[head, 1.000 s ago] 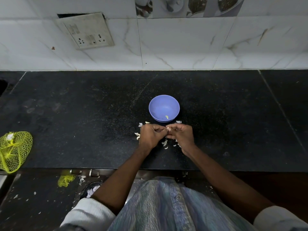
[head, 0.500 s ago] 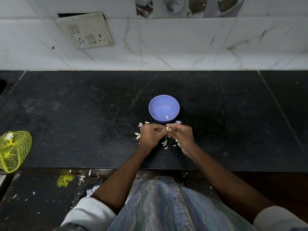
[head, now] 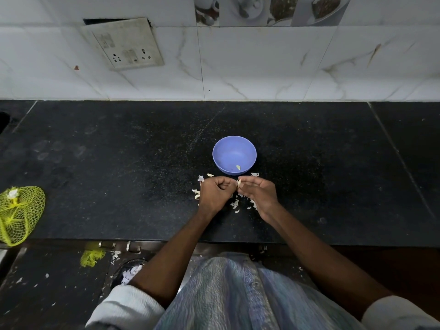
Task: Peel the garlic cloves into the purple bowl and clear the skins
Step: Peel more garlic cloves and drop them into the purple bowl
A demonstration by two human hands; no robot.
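Note:
The purple bowl [head: 234, 154] stands on the black counter [head: 119, 163], with one peeled clove [head: 238, 167] lying inside near its front wall. Just in front of it my right hand [head: 260, 192] pinches a pale garlic clove [head: 239, 183] between thumb and fingertips. My left hand [head: 214, 192] is beside it, fingers curled, a small gap apart from the clove; what it holds is hidden. White garlic skins [head: 235, 204] lie scattered on the counter under and around both hands, and a few more skins [head: 201, 179] lie left of the left hand.
A yellow net bag [head: 19, 213] lies at the counter's left front edge. A tiled wall with a socket plate [head: 123, 42] rises behind the counter. Below the counter edge, skins and a yellow net scrap [head: 91, 257] litter the floor.
My hands, which met at the clove before, have drawn slightly apart; the clove now stays in my right hand's fingertips. The bowl has not moved.

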